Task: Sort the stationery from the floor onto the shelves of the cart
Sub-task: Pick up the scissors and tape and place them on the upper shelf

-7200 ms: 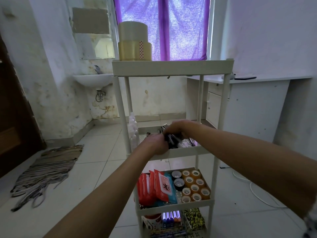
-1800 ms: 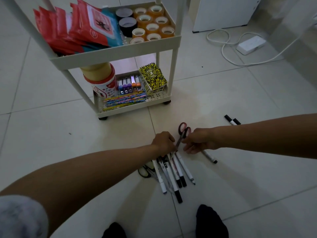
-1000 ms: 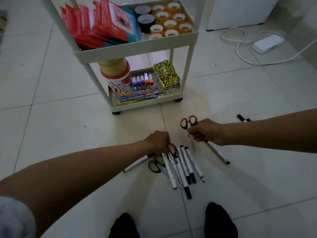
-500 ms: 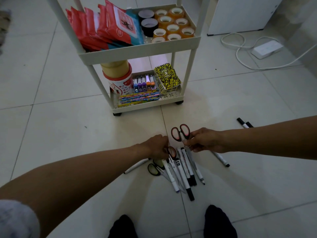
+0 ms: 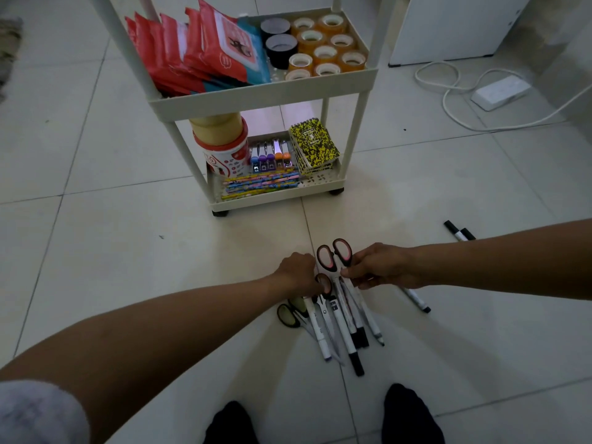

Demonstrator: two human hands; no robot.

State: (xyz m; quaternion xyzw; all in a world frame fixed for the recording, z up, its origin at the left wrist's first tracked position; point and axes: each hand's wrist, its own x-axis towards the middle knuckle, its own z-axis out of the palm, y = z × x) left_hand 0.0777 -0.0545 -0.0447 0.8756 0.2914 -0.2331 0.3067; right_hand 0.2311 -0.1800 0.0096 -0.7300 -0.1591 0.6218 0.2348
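both hands (image 5: 381, 267) grip markers (image 5: 349, 318) (scissors (image 5: 333, 256) too)

One head-worn wide-angle view looks steeply down and forward onto the pale tiled floor (image 5: 128, 251), with the white plastic shelf cart (image 5: 262, 94) close ahead, upper centre.

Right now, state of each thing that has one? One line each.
left hand: gripping the gathered markers on the floor
right hand: holding red-handled scissors
red-handled scissors: closed, handles up
markers: capped, bunched on floor
yellow-handled scissors: lying on floor
tape rolls: shelved on cart
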